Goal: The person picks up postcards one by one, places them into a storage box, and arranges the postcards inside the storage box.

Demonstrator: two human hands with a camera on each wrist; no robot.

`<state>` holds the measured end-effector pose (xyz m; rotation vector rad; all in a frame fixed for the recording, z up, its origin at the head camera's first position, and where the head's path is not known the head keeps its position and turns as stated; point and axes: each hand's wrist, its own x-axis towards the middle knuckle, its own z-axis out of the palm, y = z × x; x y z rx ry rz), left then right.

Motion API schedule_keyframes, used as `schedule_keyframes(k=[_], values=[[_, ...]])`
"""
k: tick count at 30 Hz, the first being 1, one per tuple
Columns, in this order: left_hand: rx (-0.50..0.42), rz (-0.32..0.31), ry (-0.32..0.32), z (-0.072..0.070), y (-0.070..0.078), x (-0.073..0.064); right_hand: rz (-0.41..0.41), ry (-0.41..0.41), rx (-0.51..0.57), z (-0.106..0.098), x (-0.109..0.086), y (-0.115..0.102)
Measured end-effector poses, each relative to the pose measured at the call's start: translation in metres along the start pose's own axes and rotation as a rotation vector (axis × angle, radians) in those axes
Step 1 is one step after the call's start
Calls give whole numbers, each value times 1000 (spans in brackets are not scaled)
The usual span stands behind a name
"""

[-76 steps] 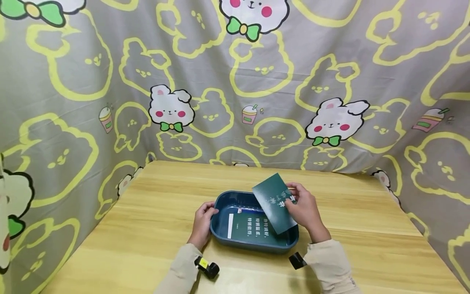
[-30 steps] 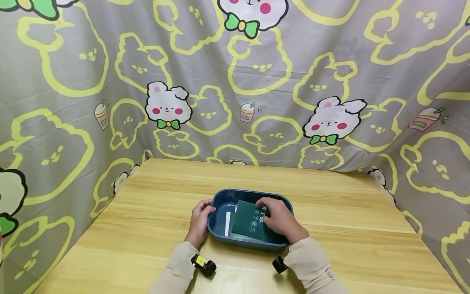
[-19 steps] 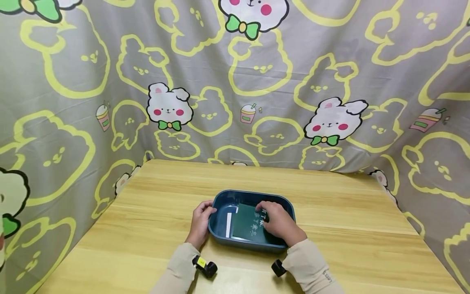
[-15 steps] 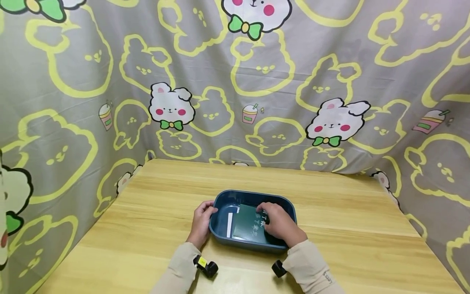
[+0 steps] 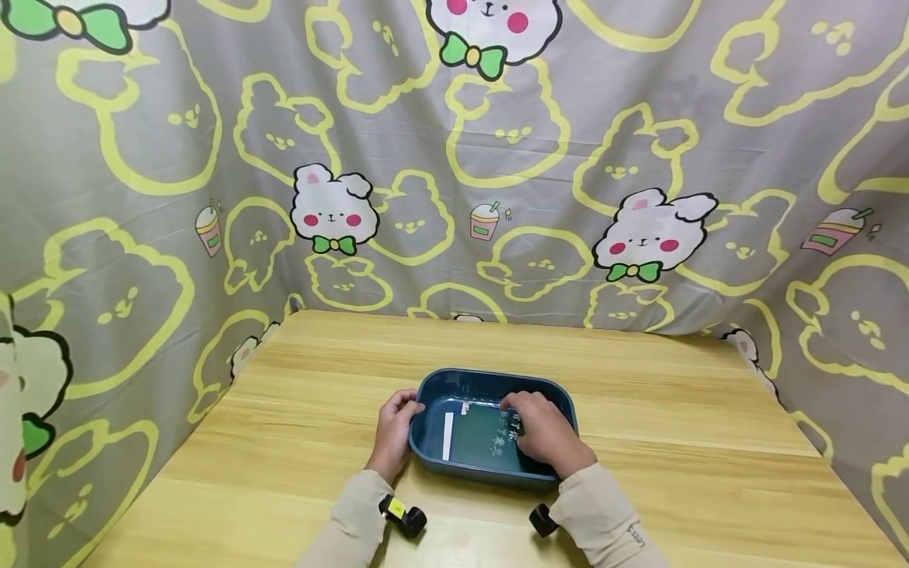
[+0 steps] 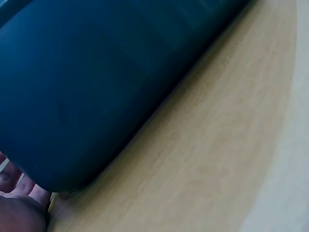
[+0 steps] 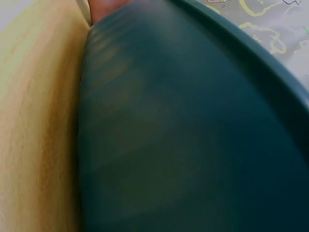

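Observation:
A dark blue rectangular tray (image 5: 490, 473) with rounded corners rests on the table. My left hand (image 5: 393, 430) grips its left end, thumb at the rim. In the left wrist view, the tray's wall (image 6: 96, 96) fills much of the picture, with fingers at its lower corner. Inside the tray lies a green card (image 5: 479, 438) with white writing. My right hand (image 5: 547, 430) reaches in over the card's right part, curled fingers and thumb at it; the fingertips are partly hidden. A white strip (image 5: 447, 435) shows along the left, part of another green card underneath.
The wooden table (image 5: 319, 379) extends around the tray. A grey curtain (image 5: 419, 102) with yellow outlines and rabbit prints hangs behind and at both sides. Each wrist carries a small black camera, such as the left camera (image 5: 412, 521).
My right hand has lowered the green card from above the tray's right side, tilted, to flat inside over the other card. My left hand has stayed on the tray's left end.

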<state>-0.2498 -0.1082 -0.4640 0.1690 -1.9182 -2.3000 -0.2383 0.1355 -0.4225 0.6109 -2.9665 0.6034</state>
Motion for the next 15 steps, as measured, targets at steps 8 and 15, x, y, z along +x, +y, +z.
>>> schedule_keyframes(k=[8,15], values=[[39,8,27,-1,1,3,-61,233,118,-3,2,2],[185,74,18,-6,4,4,-85,479,245,-16,-5,18]])
